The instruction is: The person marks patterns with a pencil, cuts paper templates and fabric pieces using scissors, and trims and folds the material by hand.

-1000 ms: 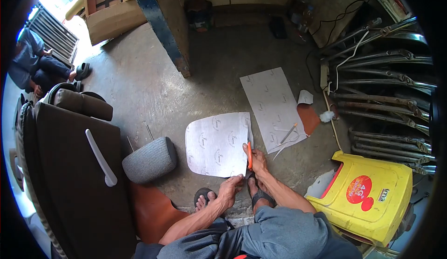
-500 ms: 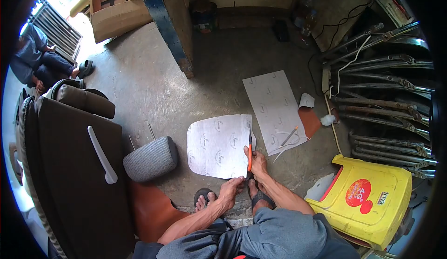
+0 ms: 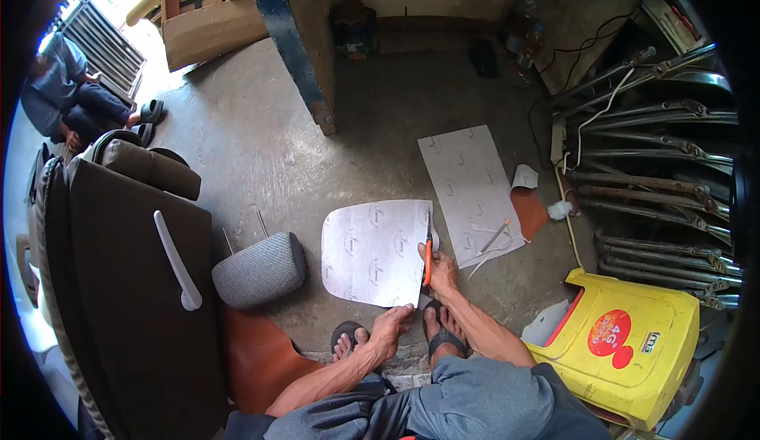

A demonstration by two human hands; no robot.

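A white sheet (image 3: 372, 254) printed with repeated grey logos, rounded at its left corners, lies at floor level in front of my feet. My left hand (image 3: 391, 331) pinches its near edge close to the bottom right corner. My right hand (image 3: 440, 271) is closed around the orange handles of a pair of scissors (image 3: 428, 263). The blades point away from me along the sheet's right edge, where a narrow strip sits beside them. Whether the blades are apart I cannot make out.
Right of the scissors lies a larger printed sheet (image 3: 469, 191) with a pencil (image 3: 495, 235) and thin offcuts. A grey headrest (image 3: 259, 270) and dark seat (image 3: 142, 297) are left. A yellow box (image 3: 633, 345) and metal frames (image 3: 657, 179) stand right. A seated person (image 3: 71, 96) is far left.
The whole view has shifted slightly, so things appear a little lower and to the right. Both hands keep their grip, and the scissors stay at the sheet's right edge.
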